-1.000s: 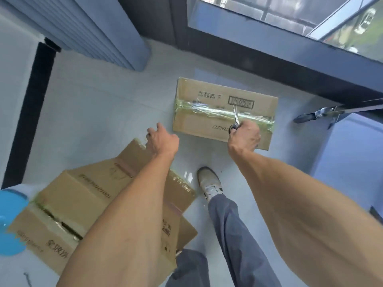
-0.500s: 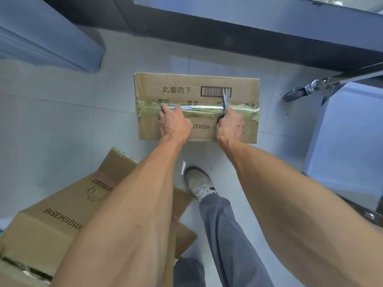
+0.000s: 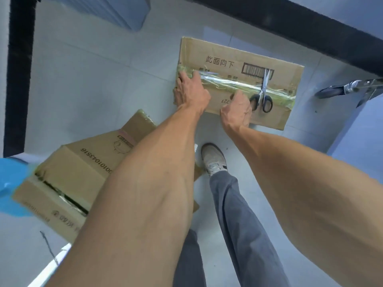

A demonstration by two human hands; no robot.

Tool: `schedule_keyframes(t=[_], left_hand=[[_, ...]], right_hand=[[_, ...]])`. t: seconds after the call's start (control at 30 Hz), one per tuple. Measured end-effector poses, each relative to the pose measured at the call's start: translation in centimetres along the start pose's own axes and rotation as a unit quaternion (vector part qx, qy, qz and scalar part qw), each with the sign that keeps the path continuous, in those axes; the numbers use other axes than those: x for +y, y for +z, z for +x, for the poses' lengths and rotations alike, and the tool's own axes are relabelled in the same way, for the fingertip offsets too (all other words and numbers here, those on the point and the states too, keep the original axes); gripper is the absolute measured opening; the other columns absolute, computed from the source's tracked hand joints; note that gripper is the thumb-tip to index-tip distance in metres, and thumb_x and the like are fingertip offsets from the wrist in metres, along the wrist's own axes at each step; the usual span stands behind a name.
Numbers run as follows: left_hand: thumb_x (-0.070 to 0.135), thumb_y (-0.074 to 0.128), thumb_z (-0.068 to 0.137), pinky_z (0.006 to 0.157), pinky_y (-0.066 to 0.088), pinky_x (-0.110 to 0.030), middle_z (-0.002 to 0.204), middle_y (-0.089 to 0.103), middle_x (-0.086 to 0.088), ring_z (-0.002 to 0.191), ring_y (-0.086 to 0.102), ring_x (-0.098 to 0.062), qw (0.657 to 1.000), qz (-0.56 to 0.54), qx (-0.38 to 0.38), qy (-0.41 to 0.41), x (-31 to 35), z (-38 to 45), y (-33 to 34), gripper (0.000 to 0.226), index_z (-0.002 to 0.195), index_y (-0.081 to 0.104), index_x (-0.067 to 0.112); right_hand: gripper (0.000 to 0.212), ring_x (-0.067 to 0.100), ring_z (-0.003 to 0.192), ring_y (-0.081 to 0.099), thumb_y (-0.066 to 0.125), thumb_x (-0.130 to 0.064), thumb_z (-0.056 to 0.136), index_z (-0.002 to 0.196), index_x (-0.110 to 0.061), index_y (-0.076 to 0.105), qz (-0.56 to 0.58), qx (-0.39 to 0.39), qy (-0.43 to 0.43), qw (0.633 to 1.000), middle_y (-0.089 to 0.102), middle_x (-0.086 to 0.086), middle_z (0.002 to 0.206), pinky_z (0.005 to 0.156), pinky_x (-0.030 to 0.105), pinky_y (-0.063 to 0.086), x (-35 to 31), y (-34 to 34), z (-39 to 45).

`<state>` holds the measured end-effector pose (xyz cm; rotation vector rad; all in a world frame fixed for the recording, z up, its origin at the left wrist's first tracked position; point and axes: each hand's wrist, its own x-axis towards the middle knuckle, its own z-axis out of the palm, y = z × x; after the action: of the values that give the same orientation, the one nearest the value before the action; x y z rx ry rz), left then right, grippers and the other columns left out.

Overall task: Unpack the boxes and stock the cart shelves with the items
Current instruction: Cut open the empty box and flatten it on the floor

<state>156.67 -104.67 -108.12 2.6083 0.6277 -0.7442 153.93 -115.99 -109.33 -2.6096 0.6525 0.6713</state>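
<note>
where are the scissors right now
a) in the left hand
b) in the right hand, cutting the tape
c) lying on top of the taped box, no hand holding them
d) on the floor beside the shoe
c: the scissors lie on top of the taped box, across its tape strip, just beside the right hand, which is not holding them; the left hand is at the tape's other end.
</note>
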Motion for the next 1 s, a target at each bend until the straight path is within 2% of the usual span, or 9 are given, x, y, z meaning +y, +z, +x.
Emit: schedule_keyframes(t=[0.1,0.23,0.37,0.47,0.53,0.63,0.73,0.87,1.0], left_hand=[[0.014,0.049,0.088,0.091,0.04,-0.039,0.129,0.044,-0.012,0.117,0.049,-0.03,0.995,-0.043,0.066,-0.055,-2.9,-0.7,-2.5,0.038,0.127,0.052,0.016],[0.015,0.047,0.09,0.086,0.039,-0.038,0.125,0.048,-0.011,0.114,0.05,-0.029,0.979,-0.072,0.156,-0.106,-10.6,-3.6,-6.5,0.036,0.124,0.055,0.015],[0.015,0.05,0.09,0.091,0.04,-0.042,0.127,0.049,-0.011,0.118,0.048,-0.03,0.96,-0.07,0.199,-0.185,-21.1,-10.3,-9.2,0.034,0.123,0.054,0.014],[0.014,0.053,0.087,0.091,0.04,-0.043,0.131,0.051,-0.013,0.122,0.047,-0.032,0.931,-0.096,0.227,-0.27,-29.1,-16.7,-8.9,0.04,0.127,0.052,0.013],[0.011,0.055,0.086,0.093,0.04,-0.042,0.133,0.051,-0.016,0.124,0.047,-0.034,0.91,-0.137,0.228,-0.319,-33.9,-21.1,-7.8,0.047,0.133,0.049,0.01],[0.013,0.054,0.09,0.098,0.04,-0.044,0.137,0.048,-0.02,0.125,0.046,-0.037,0.882,-0.195,0.21,-0.373,-40.5,-27.5,-5.4,0.05,0.138,0.043,0.005],[0.017,0.055,0.088,0.095,0.044,-0.047,0.131,0.048,-0.018,0.121,0.047,-0.036,0.896,-0.186,0.159,-0.37,-46.5,-34.0,-2.4,0.053,0.138,0.041,0.007],[0.021,0.051,0.093,0.093,0.047,-0.046,0.129,0.048,-0.017,0.119,0.049,-0.035,0.89,-0.217,0.066,-0.397,-53.0,-40.8,2.1,0.045,0.135,0.04,0.011],[0.027,0.047,0.094,0.086,0.045,-0.039,0.13,0.055,-0.017,0.116,0.056,-0.036,0.828,-0.306,-0.045,-0.468,-56.4,-45.7,5.1,0.044,0.134,0.04,0.009]], right_hand=[[0.024,0.031,0.093,0.058,0.044,-0.002,0.086,0.106,-0.011,0.055,-0.005,-0.014,-0.058,0.998,0.061,0.012,0.103,0.082,0.04,0.049,-2.3,0.3,-2.8],[0.024,0.034,0.097,0.057,0.045,-0.009,0.088,0.11,-0.01,0.056,-0.026,-0.059,-0.18,0.982,0.062,0.012,0.106,0.077,0.034,0.04,-6.2,2.4,-10.6],[0.02,0.037,0.094,0.058,0.05,-0.011,0.089,0.108,-0.007,0.056,-0.029,-0.152,-0.307,0.939,0.064,0.017,0.102,0.075,0.037,0.039,-9.9,5.7,-21.1],[0.018,0.045,0.084,0.061,0.051,-0.012,0.085,0.099,-0.005,0.061,-0.033,-0.21,-0.379,0.901,0.067,0.024,0.09,0.069,0.041,0.044,-11.6,8.7,-30.8],[0.02,0.047,0.089,0.062,0.053,-0.014,0.086,0.098,-0.006,0.067,-0.069,-0.251,-0.42,0.869,0.07,0.024,0.094,0.07,0.042,0.047,-11.5,11.5,-36.9],[0.029,0.039,0.107,0.062,0.057,-0.027,0.092,0.111,-0.006,0.065,-0.156,-0.297,-0.372,0.865,0.068,0.02,0.112,0.082,0.039,0.049,-9.7,16.2,-43.7],[0.05,0.033,0.113,0.059,0.067,-0.035,0.089,0.125,-0.003,0.052,-0.143,-0.274,-0.288,0.906,0.058,0.017,0.124,0.089,0.035,0.047,-7.4,19.6,-47.9],[0.051,0.029,0.101,0.064,0.075,-0.038,0.08,0.117,-0.006,0.06,-0.047,-0.249,-0.16,0.954,0.067,0.012,0.112,0.083,0.033,0.051,-5.8,22.0,-50.7],[0.029,0.024,0.08,0.061,0.067,-0.03,0.083,0.107,-0.014,0.067,0.002,-0.257,-0.143,0.956,0.067,0.005,0.094,0.068,0.026,0.046,-6.4,23.2,-55.0]])
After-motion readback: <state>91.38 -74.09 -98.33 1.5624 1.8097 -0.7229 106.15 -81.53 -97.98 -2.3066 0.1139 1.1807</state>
